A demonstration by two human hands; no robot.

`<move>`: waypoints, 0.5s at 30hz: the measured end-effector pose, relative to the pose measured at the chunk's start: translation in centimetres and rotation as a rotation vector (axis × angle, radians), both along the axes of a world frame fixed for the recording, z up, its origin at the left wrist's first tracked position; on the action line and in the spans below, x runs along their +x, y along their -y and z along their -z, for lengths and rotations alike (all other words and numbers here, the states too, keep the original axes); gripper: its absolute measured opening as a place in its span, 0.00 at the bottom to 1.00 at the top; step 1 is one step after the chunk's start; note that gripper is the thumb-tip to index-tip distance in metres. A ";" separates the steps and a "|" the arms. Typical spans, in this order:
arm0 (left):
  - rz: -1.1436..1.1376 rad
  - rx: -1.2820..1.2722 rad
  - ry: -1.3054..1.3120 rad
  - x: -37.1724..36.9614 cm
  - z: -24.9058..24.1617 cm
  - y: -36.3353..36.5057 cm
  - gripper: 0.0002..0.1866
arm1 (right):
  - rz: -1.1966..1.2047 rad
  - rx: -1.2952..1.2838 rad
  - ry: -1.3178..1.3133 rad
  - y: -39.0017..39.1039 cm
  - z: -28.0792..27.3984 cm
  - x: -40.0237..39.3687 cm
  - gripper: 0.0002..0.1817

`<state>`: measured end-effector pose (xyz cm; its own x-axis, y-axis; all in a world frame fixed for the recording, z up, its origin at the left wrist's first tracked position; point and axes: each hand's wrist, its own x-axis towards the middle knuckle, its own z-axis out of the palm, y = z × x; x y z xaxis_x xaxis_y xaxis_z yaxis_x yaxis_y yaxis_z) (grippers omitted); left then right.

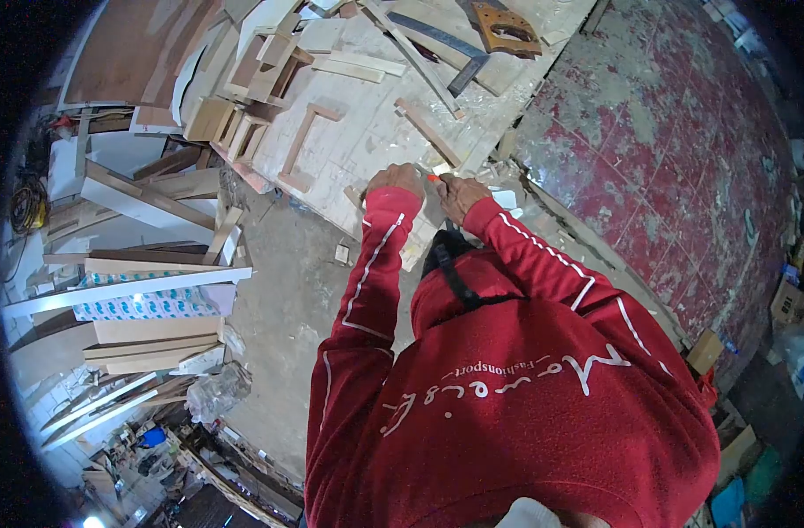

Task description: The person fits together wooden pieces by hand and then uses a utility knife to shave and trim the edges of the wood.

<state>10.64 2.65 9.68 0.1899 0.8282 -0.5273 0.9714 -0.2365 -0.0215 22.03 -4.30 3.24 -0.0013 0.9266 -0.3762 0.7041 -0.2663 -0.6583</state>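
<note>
My left hand [398, 179] is at the near edge of the wooden workbench [349, 145], its fingers curled over something I cannot make out. A short wood piece [354, 195] sticks out at its left side. Close beside it, my right hand [462, 195] is closed around a small object with a bright orange end [433, 178]; its kind is not clear. Beyond the right hand lies a narrow wood strip [428, 132]. Left of my hands, a three-sided wooden frame piece [303, 145] rests on the bench.
A handsaw [506, 31] and a dark try square [446, 44] lie at the bench's far end. Stacked wood offcuts [266, 62] stand at its left. Boards and panels [147, 211] are piled on the left. Dusty red floor tiles [648, 158] stretch to the right.
</note>
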 end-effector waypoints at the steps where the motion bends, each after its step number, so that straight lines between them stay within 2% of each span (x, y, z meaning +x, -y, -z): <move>1: 0.003 0.005 -0.003 -0.1 0.0 -0.2 0.13 | 0.003 0.005 -0.003 0.0 0.0 -0.1 0.18; 4: -0.009 -0.003 0.009 0.2 0.3 0.2 0.13 | 0.032 0.053 0.000 0.6 0.3 0.3 0.18; 6: 0.010 -0.015 -0.024 0.3 0.1 0.1 0.13 | 0.008 -0.042 0.061 -0.6 0.9 0.2 0.19; 11: -0.002 0.029 0.011 -0.2 0.5 -0.3 0.12 | 0.010 0.025 0.026 -0.2 1.4 0.4 0.21; 13: -0.012 0.030 0.020 -0.3 0.7 0.0 0.13 | -0.004 -0.149 0.028 0.4 -0.9 0.2 0.25; 15: 0.000 0.028 0.007 -0.1 0.7 -0.2 0.13 | -0.035 -0.134 0.080 0.0 0.1 0.3 0.25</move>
<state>10.51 2.89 9.02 0.1935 0.8426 -0.5027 0.9715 -0.2359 -0.0215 22.35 -4.29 3.13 0.0019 0.8678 -0.4969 0.7630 -0.3224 -0.5602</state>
